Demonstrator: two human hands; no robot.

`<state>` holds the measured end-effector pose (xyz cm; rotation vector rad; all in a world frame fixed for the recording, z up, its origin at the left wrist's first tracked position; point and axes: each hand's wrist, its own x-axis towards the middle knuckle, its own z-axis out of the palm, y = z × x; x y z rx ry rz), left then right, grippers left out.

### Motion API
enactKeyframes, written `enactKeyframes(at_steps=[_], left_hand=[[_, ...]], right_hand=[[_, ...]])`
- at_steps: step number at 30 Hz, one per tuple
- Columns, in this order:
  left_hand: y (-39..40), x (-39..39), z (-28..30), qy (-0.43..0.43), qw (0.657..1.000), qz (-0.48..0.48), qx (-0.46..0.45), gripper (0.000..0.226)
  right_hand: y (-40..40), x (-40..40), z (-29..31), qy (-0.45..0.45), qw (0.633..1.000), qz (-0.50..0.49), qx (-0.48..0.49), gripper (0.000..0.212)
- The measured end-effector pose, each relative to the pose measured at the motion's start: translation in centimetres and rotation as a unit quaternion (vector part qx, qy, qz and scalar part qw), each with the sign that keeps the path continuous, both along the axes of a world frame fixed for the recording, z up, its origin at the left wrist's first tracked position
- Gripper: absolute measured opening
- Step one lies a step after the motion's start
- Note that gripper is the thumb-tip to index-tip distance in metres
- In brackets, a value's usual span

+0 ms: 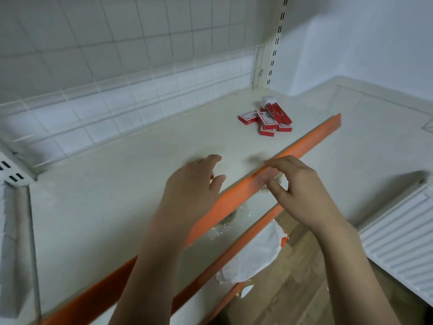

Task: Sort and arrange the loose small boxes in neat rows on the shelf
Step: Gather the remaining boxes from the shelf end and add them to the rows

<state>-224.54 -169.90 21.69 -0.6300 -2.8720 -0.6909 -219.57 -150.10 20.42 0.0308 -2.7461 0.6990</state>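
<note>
Both hands were empty: left hand [194,184] hovered over the shelf [117,195] with its fingers loosely spread, right hand [297,191] sat at the orange edge strip [304,144] with its fingers relaxed and half curled, possibly touching the strip, gripping nothing. The small boxes [267,119] lay in a loose heap far back on the shelf near the right end, well apart from both hands; one red-and-white box lay flat just left of the heap, the others were stacked crosswise, with a white box [269,100] behind them. Judging from this, the step was the reach-in. To do it well: break up the heap first, take one box at a time by its long sides, turn label faces the same way, and butt them edge to edge, squared to the strip. The boxes looked like light printed card, flat and rectangular, so they would likely slide easily on the smooth, pale shelf top. A wire grid [140,95] backed the shelf; a lower shelf held a white bag [255,252] and crinkled clear wrap.
</note>
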Motion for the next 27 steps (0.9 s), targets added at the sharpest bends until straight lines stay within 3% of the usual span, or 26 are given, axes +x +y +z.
enactKeyframes(at_steps=[15,27], left_hand=[[7.2,-8.3,1.1,0.028,0.998,-0.063,-0.006,0.044],[14.2,-12.1,0.2,0.036,0.999,0.028,-0.01,0.044]], right_hand=[[7.1,-5.9,0.3,-0.011,0.998,-0.068,0.013,0.036],[16.7,-15.0,0.2,-0.079,0.996,0.015,0.031,0.062]])
